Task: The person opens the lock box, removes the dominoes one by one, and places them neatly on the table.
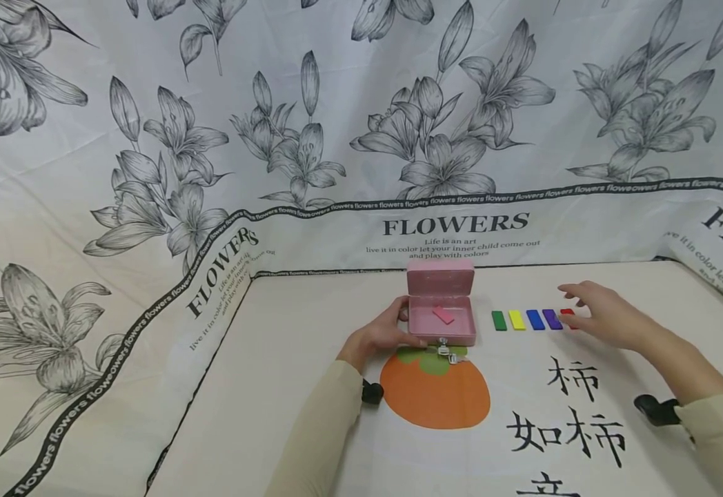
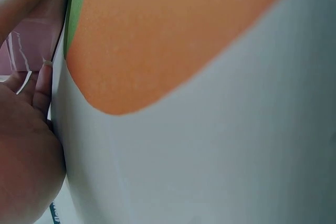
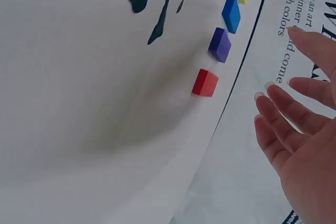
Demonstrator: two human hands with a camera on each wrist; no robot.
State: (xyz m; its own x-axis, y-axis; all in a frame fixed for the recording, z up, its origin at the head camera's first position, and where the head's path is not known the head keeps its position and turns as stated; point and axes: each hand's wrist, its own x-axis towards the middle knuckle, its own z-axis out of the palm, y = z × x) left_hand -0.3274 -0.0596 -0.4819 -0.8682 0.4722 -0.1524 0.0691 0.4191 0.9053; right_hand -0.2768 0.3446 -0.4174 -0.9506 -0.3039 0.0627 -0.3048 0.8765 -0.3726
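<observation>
A pink metal box (image 1: 442, 339) stands with its lid (image 1: 440, 281) raised, and a small pink block (image 1: 443, 315) lies inside. My left hand (image 1: 383, 330) grips the box's left side, the thumb along its front edge; in the left wrist view the fingers reach along the box wall. To the right of the box, a green block (image 1: 499, 321), a yellow block (image 1: 517, 320), a blue block (image 1: 535, 319), a purple block (image 1: 552, 319) and a red block (image 3: 205, 83) lie in a row. Over the red end hovers my right hand (image 1: 610, 316), fingers spread and holding nothing.
A silver latch (image 1: 443, 347) hangs at the box front, over an orange persimmon picture (image 1: 434, 392) printed on the white tabletop cloth. Black brushed characters (image 1: 572, 379) run down the right. A flower-printed curtain (image 1: 312, 238) borders the back and sides.
</observation>
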